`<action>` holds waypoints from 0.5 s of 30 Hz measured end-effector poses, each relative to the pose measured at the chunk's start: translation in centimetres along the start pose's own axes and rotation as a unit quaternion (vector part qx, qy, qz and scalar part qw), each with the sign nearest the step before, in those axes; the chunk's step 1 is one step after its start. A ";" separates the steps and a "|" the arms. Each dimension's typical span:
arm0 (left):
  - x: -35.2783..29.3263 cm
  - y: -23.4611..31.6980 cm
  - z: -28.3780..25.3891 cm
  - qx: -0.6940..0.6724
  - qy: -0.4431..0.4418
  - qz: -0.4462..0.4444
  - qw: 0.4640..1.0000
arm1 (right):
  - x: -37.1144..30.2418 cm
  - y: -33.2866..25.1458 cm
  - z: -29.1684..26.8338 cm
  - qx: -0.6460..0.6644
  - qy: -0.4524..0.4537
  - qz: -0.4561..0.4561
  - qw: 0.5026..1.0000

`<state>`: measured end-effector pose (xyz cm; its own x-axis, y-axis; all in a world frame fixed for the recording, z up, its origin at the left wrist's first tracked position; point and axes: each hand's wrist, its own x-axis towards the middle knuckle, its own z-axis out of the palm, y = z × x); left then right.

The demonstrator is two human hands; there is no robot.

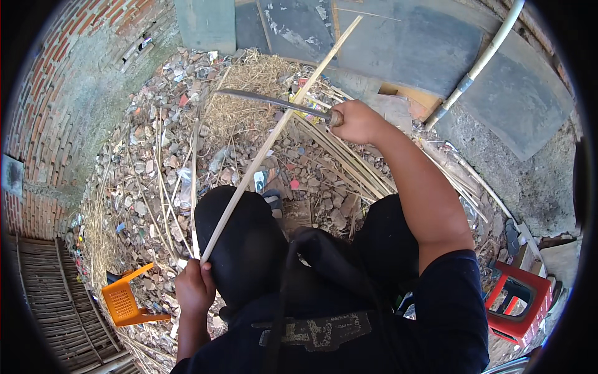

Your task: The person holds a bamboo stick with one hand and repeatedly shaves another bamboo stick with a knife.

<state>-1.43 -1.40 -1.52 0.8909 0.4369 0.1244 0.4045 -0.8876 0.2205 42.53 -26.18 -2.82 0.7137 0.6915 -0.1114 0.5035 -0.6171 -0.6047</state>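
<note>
My left hand (194,290), low on the left, is closed round the near end of a long pale bamboo strip (249,174). The strip slants up and to the right past my knee. A narrower strip (194,187) also runs down to these fingers; whether it is held too I cannot tell. Farther out, my right hand (358,123) grips the short handle of a machete (268,100). Its dark, slightly curved blade points left and crosses the strip in its upper part. Contact between blade and strip cannot be made out.
Rubble (149,156) and dry shavings (249,81) cover the ground. A bundle of bamboo strips (349,159) lies right of centre. An orange plastic chair (124,302) lies at left, a red stool (520,302) stands at right. Grey panels (398,43) and a pole (476,65) are beyond.
</note>
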 end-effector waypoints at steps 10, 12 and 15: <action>-0.1 -2.0 0.9 -0.008 0.012 0.026 1.000 | -1.1 -2.6 -0.5 -0.072 0.017 -0.068 0.995; 0.6 -1.2 0.1 0.008 0.012 0.034 0.999 | 0.2 0.5 0.3 -0.012 0.082 -0.022 0.996; 0.6 -0.4 -1.1 0.034 0.007 0.030 0.999 | -0.2 0.9 0.1 -0.052 0.076 -0.023 0.995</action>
<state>-1.29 -0.65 -0.51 0.9108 0.3849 0.1495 0.3648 -0.9196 0.1457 42.84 -26.82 -3.44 0.7501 0.6601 0.0402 0.5797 -0.6270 -0.5204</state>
